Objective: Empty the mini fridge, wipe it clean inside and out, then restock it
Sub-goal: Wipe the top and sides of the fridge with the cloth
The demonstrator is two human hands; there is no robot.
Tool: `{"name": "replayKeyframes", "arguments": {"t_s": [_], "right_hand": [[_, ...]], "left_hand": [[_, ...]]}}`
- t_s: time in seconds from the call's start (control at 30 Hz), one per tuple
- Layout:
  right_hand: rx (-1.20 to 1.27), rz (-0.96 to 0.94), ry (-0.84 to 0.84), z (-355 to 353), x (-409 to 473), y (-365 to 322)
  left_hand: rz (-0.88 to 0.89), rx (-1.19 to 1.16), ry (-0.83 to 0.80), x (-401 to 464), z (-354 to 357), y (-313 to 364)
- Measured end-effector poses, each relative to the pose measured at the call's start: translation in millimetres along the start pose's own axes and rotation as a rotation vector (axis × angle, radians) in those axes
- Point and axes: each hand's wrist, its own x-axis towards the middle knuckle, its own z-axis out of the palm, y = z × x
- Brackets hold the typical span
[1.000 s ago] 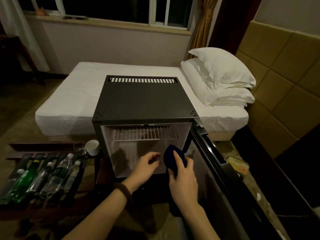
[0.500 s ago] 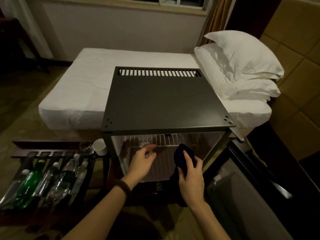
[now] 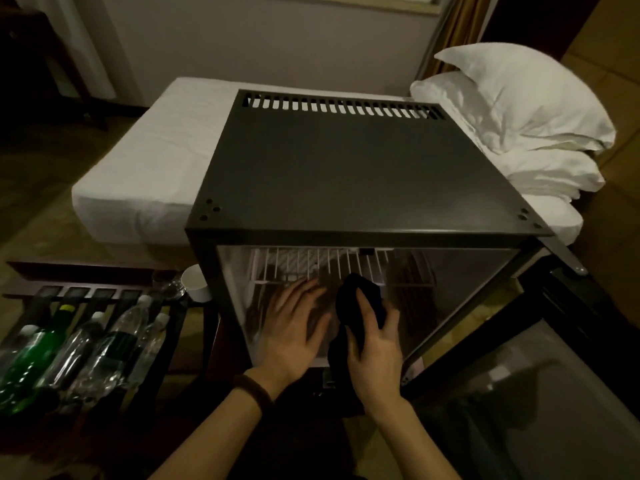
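The mini fridge (image 3: 349,174) stands in front of the bed (image 3: 138,168), its dark flat top toward us and a row of vent slots along the back edge. Its door (image 3: 540,393) is swung wide open to the right. Inside, a white wire shelf (image 3: 325,268) sits high in the compartment, and I see nothing stored on the parts of it that show.

Both of the person's hands are at the fridge opening. The left hand (image 3: 294,327) reaches in with its fingers stretched out and slightly spread, holding nothing, its fingertips right at the front edge of the wire shelf; whether they touch it I cannot tell. A dark band circles that wrist. The right hand (image 3: 375,348) is just beside it, fingers and thumb curled around a dark cloth (image 3: 360,306), which is bunched up above the knuckles and hangs down below the palm.

To the left of the fridge, a low dark slatted rack (image 3: 86,296) holds about 5 plastic bottles (image 3: 83,348) lying on their sides, 1 of them green. A white cup (image 3: 195,284) sits just beside the fridge's left wall. 2 white pillows (image 3: 526,116) are stacked at the head of the bed.
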Motion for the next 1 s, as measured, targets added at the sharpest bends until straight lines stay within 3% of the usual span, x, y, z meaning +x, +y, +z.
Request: {"name": "replayKeyframes", "arguments": {"t_s": [0.2,0.37,0.6,0.73,0.93,1.0], "right_hand": [[-0.088,-0.079,0.025,13,-21,26],[0.035,-0.09,0.105,22,-78,41],[0.108,-0.201,0.249,27,-170,43],[0.183,-0.143,0.234,29,-206,47],[0.151,0.062,0.444,26,-216,82],[0.066,0.147,0.432,22,-212,104]], "left_hand": [[0.04,0.058,0.023,-36,31,-6],[0.011,-0.18,-0.021,-100,66,5],[0.09,-0.245,0.127,-197,76,24],[0.111,-0.296,0.052,-234,80,26],[0.077,-0.312,-0.041,-231,96,21],[0.042,-0.332,-0.072,-224,103,19]]}}
